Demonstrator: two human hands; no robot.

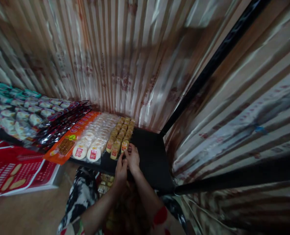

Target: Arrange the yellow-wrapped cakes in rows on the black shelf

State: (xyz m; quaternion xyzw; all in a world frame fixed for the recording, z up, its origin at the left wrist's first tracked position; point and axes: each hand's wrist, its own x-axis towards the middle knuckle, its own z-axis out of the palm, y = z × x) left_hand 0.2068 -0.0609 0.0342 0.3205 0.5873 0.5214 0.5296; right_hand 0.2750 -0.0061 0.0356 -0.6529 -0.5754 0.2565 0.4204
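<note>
At the near end of the right-hand row of small yellow packaged snacks (124,145), my two hands meet with bent fingers. My right hand (133,158) is closed along the right side of the front packet. Close beside it, my left hand (121,166) is pinched at that packet's near end, its fingertips partly hidden. The yellow packets stand in several rows on a black shelf (151,156). Just left of them lie rows of round white packaged cakes (94,154) with red labels, in clear wrap.
Left along the shelf are orange snack bags (61,148), dark shiny packets (59,127) and white-and-green packets (20,112). A red printed box (17,169) stands below left. Black frame posts (208,68) and striped plastic sheeting (125,58) border the shelf. More yellow packets (105,182) sit below my arms.
</note>
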